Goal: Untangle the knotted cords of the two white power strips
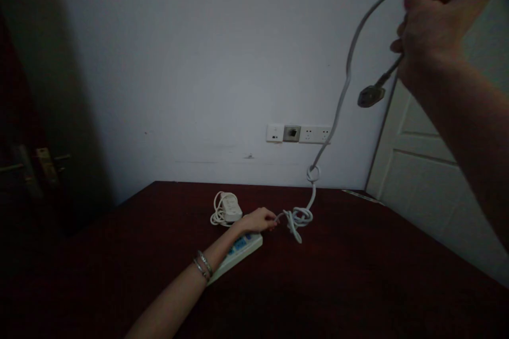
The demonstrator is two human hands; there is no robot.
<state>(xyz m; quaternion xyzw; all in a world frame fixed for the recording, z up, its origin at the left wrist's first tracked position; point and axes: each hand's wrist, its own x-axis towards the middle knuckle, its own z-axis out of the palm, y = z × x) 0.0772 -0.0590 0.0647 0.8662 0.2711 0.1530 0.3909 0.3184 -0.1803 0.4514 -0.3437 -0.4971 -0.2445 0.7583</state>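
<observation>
My right hand (433,24) is raised at the upper right, its fingers closed on a grey-white power cord (347,74). Below that hand dangles the cord's plug (371,96). From there the cord runs down to a small loop and then to a tangled, knotted bunch (299,217) just above the table. Low in the middle, my left hand (260,220) pinches the cord between the knot and a white power strip (240,253). My left forearm, with two bangles on the wrist, covers part of the strip, which has blue areas on top.
A second, smaller white power strip (230,207) with its cord coiled lies on the dark red table (338,286), behind my left hand. Wall sockets (291,133) are set in the wall beyond. A white door (425,164) stands at the right, a door handle (47,164) at the left.
</observation>
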